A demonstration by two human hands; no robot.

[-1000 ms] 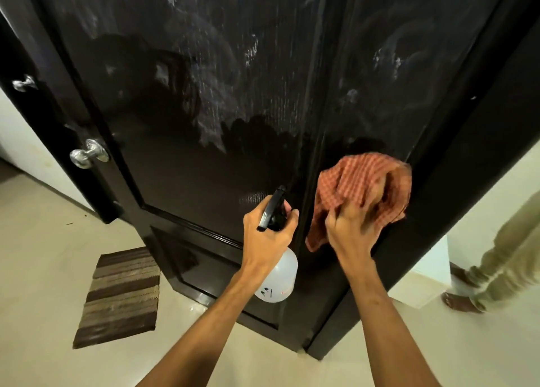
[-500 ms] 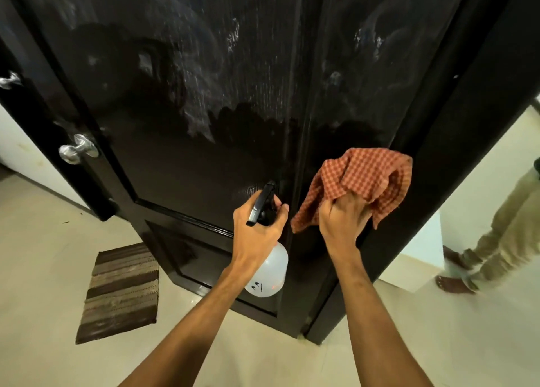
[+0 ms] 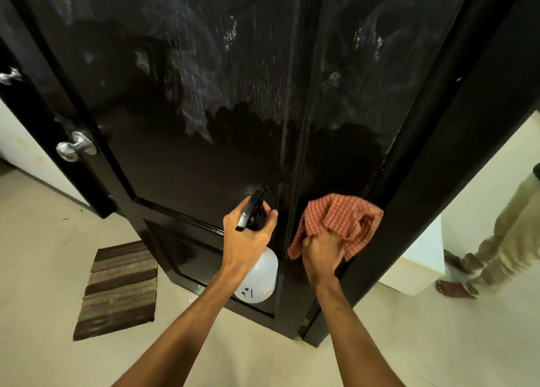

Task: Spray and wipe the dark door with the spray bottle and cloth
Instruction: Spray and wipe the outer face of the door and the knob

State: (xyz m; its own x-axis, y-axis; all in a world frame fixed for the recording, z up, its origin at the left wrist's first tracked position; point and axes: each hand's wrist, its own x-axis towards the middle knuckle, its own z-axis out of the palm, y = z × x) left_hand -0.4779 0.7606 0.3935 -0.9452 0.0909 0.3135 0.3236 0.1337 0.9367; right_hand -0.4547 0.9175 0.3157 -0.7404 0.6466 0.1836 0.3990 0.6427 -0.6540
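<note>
Door (image 3: 204,94) is dark, glossy, w/ whitish smeary streaks across the upper panels. The lower part looks plain dark.

Left hand (image 3: 245,237) grips the spray bottle (image 3: 261,281) by the neck, fingers curled round it just under the black trigger head. Fingertips show on the far side, right by the nozzle. The bottle's white see-thru body hangs below the wrist, nozzle aimed at the door and v close to it, near the bottom of the big panel. Can't tell if it's actually touching.

Right hand (image 3: 320,255) has the cloth (image 3: 342,220), an orange-red checked one, bunched up in curled fingers pressed together. Most of the fabric sticks out above the knuckles and lies against the door's right side, low down. Both hands sit side by side, not touching.

Other stuff: silver knob (image 3: 76,147) on the door's left edge, striped brown mat (image 3: 119,290) on the pale tile floor (image 3: 43,240) to the left. Someone else's legs in beige trousers (image 3: 496,246), barefoot, stand far right past the door.
</note>
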